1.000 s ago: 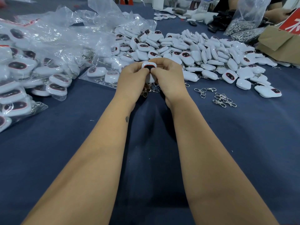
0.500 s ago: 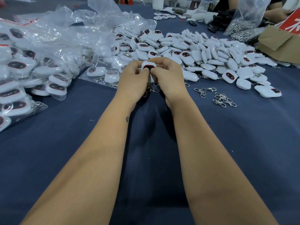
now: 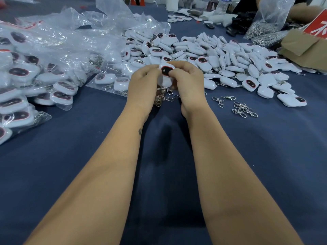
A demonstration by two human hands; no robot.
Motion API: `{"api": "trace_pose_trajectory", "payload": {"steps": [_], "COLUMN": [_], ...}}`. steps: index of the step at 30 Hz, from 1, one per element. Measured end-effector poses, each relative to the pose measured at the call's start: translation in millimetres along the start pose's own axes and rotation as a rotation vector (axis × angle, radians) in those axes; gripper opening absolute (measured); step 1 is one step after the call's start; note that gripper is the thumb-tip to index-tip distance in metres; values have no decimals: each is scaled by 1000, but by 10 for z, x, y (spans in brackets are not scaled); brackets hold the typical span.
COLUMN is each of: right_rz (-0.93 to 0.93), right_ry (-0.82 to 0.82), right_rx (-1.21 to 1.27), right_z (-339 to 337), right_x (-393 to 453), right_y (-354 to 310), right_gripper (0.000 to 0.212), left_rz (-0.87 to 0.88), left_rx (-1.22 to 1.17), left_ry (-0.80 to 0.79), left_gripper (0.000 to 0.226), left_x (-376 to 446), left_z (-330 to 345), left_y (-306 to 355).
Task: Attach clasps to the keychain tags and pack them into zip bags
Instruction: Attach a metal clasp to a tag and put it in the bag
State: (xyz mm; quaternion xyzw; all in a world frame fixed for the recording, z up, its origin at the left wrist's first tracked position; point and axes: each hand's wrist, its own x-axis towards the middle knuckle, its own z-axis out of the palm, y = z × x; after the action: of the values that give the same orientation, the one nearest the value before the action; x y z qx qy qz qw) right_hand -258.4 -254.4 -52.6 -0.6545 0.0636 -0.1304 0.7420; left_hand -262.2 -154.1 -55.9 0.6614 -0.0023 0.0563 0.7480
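Head view: blue table [image 3: 265,165] carries bagged tags [image 3: 35,76] at left and a loose white pile [image 3: 221,57] beyond. Left hand [image 3: 143,85] and right hand [image 3: 190,82] both pinch one white tag [image 3: 166,75] between them above the table, fingers curled around it. Spare clasps [image 3: 244,108] lie at right.

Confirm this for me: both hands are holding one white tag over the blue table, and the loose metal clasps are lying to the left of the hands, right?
Not quite. The head view shows the loose metal clasps lying right of the hands, not left. Both the left hand and right hand do hold one white tag.
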Motion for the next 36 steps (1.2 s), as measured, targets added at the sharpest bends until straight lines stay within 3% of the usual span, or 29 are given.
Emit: {"api": "trace_pose_trajectory", "payload": {"steps": [3,7,11,14,20,24,27,32,36], "right_rz": [12,87,90,86,63,59,51,-116,-140], "right_ry": [118,222,212,174,54,11,6,4,-168], "right_rx": [113,290,379,420,418,356,184,-340,-314], "right_z": [-33,-89,-79,-59,-29,-10,25,41,79], "right_x": [24,62,52,49,26,-5,-17,-40,-58], "right_y": [-32,-60,-73,-78,-77,-84,-69,33,53], "right_gripper": [11,10,10,10,15,13,16,18,16], "left_rz": [71,246,331,316,210,220,176,197,305], "left_rx": [0,585,1012,1132,831,752,588,346,289], "left_ry": [113,266,121,94,239,267,311,394,392], "left_gripper": [29,23,24,29,26,20,17,10,9], "left_x": [3,20,30,38,8,-10,-9,6,-16], "left_z": [-2,-83,-50,-38,-89,-86,-83,-85,-67], "left_y": [0,-58,-143,-158,-76,-58,-39,10,18]}}
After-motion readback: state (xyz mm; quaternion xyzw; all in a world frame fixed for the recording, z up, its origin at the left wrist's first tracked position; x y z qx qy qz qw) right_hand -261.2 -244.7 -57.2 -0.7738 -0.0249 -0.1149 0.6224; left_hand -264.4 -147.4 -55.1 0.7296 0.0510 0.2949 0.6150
